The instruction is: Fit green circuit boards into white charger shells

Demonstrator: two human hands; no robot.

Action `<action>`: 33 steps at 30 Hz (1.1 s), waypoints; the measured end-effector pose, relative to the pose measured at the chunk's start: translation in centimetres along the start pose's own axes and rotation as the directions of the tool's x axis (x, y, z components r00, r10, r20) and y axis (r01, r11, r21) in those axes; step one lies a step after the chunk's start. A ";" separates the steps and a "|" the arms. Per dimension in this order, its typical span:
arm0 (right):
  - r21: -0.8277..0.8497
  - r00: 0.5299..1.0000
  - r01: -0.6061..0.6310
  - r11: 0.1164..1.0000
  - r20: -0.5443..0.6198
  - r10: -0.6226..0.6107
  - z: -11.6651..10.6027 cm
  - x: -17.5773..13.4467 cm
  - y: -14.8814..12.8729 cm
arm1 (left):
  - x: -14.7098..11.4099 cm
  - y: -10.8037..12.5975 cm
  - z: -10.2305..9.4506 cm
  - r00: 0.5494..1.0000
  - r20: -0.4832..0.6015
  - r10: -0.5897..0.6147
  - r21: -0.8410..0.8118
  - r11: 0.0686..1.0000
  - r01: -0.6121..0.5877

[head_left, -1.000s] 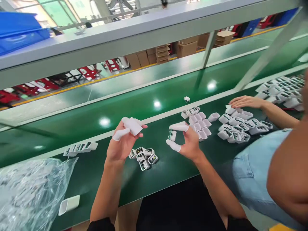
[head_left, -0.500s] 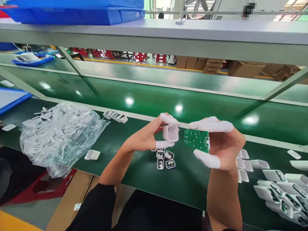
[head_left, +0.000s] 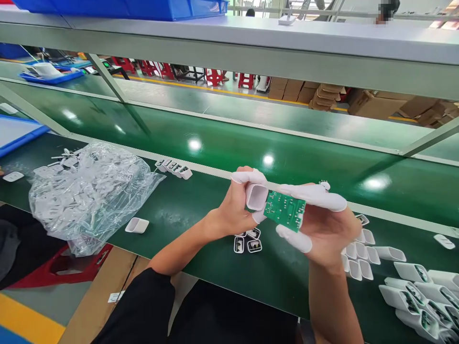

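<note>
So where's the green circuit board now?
In the head view, right of centre, the green board is in the right hand, its left edge beside the white case in the left hand.

Smooth plastic housing [head_left: 256,198], glossy bag [head_left: 138,193].

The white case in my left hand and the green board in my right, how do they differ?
Colour: the case is white, while the board is mainly green. Shape: the case is a hollow shell with its open end showing, whereas the board shows a flat face dotted with small pale spots. Hold: the left hand has the case, the right hand the board. Both are held above the table, between white finger covers.
</note>
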State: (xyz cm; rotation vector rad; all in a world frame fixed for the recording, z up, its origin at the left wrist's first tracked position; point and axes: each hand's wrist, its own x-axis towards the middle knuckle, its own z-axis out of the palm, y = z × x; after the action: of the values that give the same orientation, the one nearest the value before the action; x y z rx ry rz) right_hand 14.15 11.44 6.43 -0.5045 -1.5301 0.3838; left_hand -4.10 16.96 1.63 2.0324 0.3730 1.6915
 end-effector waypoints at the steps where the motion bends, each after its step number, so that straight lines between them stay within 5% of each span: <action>1: -0.002 1.000 0.006 1.000 0.017 -0.006 0.1 -0.1 0.0 | -0.2 0.0 0.0 1.000 0.014 0.010 0.032 0.999 -0.011; 14: -0.053 0.987 -0.056 0.997 0.147 0.064 -0.4 -1.7 1.3 | -0.7 0.4 0.0 0.998 0.051 -0.048 0.069 0.997 0.044; 33: -0.170 0.985 -0.019 0.985 0.163 0.047 -0.4 -1.2 0.8 | -0.3 0.4 -0.1 0.997 0.074 0.023 0.137 0.990 -0.033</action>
State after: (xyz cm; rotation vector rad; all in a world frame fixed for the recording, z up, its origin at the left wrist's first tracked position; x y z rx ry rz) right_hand 14.56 11.46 4.96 -0.6436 -1.7273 0.3302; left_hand -4.29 16.46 1.57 2.2020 0.4506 1.6442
